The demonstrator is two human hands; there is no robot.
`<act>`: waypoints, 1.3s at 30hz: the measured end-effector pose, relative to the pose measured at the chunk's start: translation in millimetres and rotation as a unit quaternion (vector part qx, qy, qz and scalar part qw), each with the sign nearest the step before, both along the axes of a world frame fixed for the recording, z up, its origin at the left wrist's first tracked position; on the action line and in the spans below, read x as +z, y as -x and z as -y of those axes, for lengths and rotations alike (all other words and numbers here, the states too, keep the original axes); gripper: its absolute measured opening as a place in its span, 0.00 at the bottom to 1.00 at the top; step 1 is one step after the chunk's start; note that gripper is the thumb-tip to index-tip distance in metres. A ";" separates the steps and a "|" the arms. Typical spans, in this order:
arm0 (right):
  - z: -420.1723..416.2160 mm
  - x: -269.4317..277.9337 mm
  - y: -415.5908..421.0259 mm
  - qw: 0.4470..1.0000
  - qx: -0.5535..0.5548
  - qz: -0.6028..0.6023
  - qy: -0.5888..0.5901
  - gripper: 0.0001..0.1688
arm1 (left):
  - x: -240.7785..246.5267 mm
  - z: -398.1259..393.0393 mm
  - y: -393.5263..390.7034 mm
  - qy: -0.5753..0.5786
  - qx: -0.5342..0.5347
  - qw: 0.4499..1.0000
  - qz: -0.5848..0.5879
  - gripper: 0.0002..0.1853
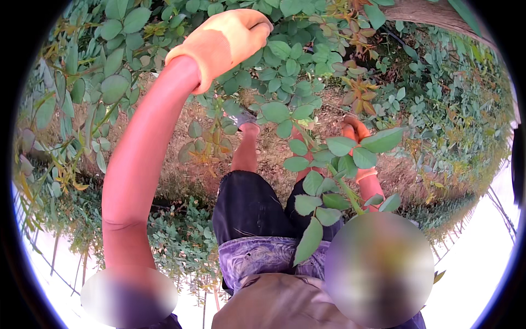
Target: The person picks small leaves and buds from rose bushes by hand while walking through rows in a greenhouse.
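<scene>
My left hand (236,41), in a pale orange knit-cuffed glove, reaches out over dense green rose foliage (283,68). Its fingers curl downward at the leaves, and whatever lies under them is hidden. Lower and to the right, my right hand (356,130) wears an orange glove and hangs above the soil with bent fingers. Leaves of a leafy rose stem (343,183) cover part of that hand and its wrist. This stem rises close to the camera and crosses before my right forearm. I cannot make out anything in the right hand's grasp.
Reddish young shoots (359,96) stand beyond my right hand. Bare brown soil (271,144) lies beneath my legs, with one shoe (245,118) on it. More rose bushes (181,234) grow behind me. A brown curved surface (431,15) shows at the upper right.
</scene>
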State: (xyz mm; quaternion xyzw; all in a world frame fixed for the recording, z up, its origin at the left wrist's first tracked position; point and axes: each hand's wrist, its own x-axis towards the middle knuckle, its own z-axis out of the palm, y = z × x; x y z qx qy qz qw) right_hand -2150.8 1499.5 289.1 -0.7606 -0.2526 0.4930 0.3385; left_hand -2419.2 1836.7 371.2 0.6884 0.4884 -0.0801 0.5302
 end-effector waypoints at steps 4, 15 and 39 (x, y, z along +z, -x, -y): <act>2.9 23.6 10.8 0.995 -0.102 -0.022 0.009 0.16 | -60.0 -13.4 -43.6 0.040 0.053 0.997 -0.031 0.22; 16.6 49.4 -9.1 0.984 -0.176 -0.022 -0.005 0.16 | 26.9 18.0 -25.2 0.119 0.157 0.980 -0.031 0.22; -176.2 52.0 -11.9 0.969 0.205 0.064 -0.126 0.34 | 218.8 515.1 225.2 0.325 0.256 0.879 -0.237 0.22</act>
